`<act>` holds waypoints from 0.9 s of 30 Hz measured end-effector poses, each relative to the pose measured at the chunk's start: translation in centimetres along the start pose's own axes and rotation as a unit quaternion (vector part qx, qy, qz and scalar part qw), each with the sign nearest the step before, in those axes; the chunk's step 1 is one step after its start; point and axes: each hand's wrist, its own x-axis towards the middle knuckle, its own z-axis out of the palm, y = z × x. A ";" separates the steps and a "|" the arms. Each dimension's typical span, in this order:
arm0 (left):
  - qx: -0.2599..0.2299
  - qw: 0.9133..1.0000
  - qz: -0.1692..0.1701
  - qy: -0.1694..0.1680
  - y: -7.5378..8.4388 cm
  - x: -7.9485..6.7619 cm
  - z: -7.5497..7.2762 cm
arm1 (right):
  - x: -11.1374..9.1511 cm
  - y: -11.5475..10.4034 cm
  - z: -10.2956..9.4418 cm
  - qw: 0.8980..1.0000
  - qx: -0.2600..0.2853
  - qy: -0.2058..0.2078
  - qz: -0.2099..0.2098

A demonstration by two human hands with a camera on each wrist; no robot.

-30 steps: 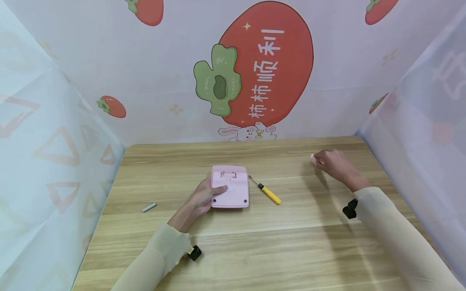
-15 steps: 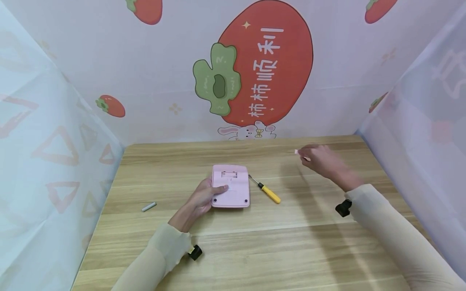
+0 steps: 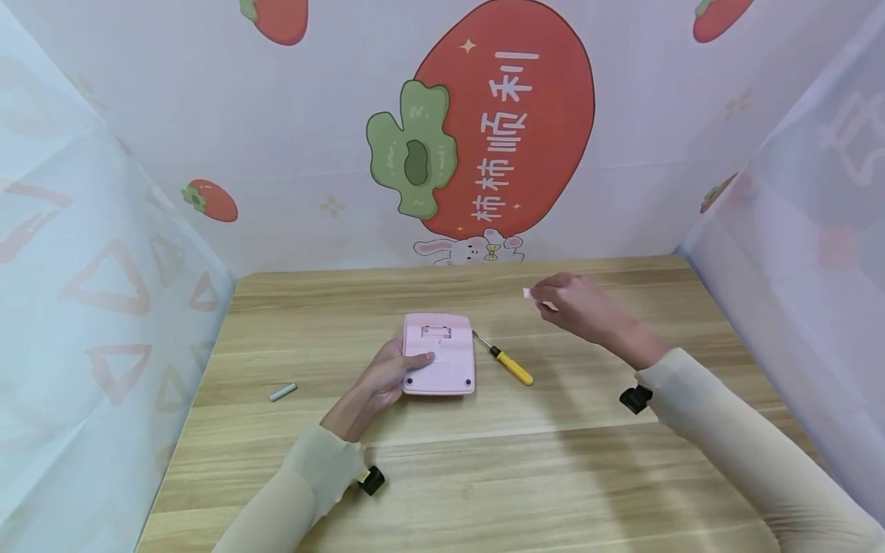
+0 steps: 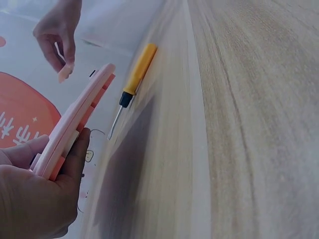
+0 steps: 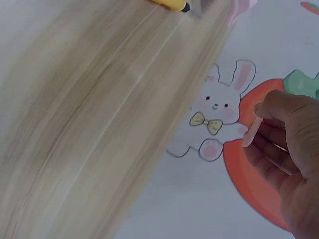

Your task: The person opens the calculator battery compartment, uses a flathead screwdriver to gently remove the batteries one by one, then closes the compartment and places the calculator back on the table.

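Observation:
My left hand (image 3: 382,374) grips a pink calculator (image 3: 449,374) by its left edge, thumb across its back and fingers underneath. The back faces up, with a small battery compartment (image 3: 436,332) uncovered near the far end; whether a battery is inside is too small to tell. In the left wrist view the calculator (image 4: 75,117) is held tilted above the table, its keys on the fingers' side. Off to the right and in the air, my right hand (image 3: 577,307) pinches a small pink battery cover (image 3: 528,293) between thumb and fingers. The right wrist view shows the cover (image 5: 253,130) edge-on.
Just right of the calculator lies a yellow-handled screwdriver (image 3: 513,369), its tip pointing away. A small grey battery (image 3: 283,392) lies on the wooden table (image 3: 484,491) at the left. Printed cloth walls (image 3: 304,153) enclose the table's back and sides.
My right hand has moved left with the battery cover, from the far right of the table toward the calculator. The left hand and calculator have stayed nearly still.

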 end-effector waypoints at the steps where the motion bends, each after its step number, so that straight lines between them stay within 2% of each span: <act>1: -0.001 1.000 0.000 0.000 0.0 0.0 0.0 | 0.2 -0.2 0.0 1.000 0.001 0.003 -0.005; 9: -0.002 1.000 0.005 -0.009 -0.3 0.2 0.3 | 1.5 -2.4 0.4 0.999 -0.001 0.014 -0.044; 21: -0.015 1.000 0.008 -0.013 -0.6 0.2 0.7 | 3.5 -6.1 1.3 0.997 0.008 -0.020 -0.073; 27: -0.015 1.000 0.010 -0.021 -0.6 0.2 0.9 | 4.4 -7.6 1.7 0.995 0.011 -0.055 -0.078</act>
